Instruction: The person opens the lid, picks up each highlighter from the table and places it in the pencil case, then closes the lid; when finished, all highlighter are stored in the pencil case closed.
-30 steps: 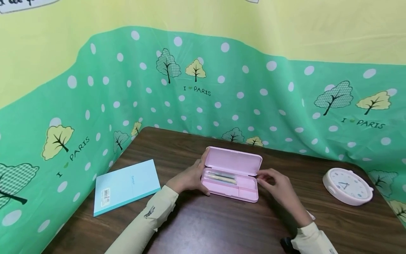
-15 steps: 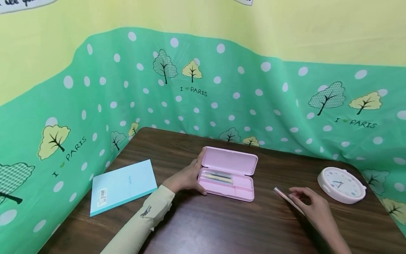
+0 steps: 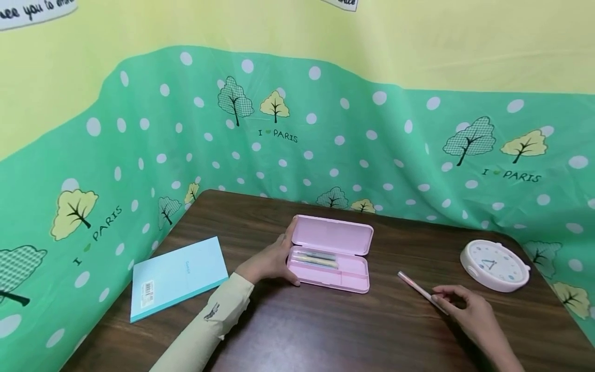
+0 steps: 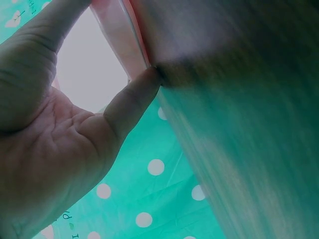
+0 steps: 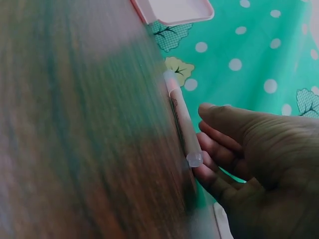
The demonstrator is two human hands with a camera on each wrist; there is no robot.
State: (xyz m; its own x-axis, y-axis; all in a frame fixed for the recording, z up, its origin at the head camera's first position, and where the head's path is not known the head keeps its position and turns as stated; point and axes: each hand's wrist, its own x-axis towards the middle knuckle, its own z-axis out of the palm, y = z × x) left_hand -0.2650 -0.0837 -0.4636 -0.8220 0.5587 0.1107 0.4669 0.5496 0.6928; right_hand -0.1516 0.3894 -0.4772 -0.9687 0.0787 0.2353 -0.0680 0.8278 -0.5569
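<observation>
An unfastened pink pencil case (image 3: 321, 279) lies at mid-table with its lid (image 3: 332, 235) tipped back. Several slim pens (image 3: 316, 258) are in its long compartment. My left hand (image 3: 267, 263) holds the case's left end, thumb (image 4: 132, 102) at the near corner and fingers up along the lid's side. To the right of the case, a pale pinkish pen (image 3: 418, 289) with a clear end lies slantwise on the table. My right hand (image 3: 469, 307) is at the pen's near end; in the right wrist view, fingertips (image 5: 202, 172) are right at that end and the thumb is apart from the barrel.
A light blue notebook (image 3: 178, 276) with a barcode label lies on the left of the dark wooden table (image 3: 288, 330). A round white-pink clock (image 3: 495, 266) is at the right. Green and yellow patterned cloth (image 3: 279, 170) hangs behind and at the left.
My right hand has moved from the case's right end rightward and nearer, to the pen's near end, uncovering the pen on the table. My left hand has stayed on the case.
</observation>
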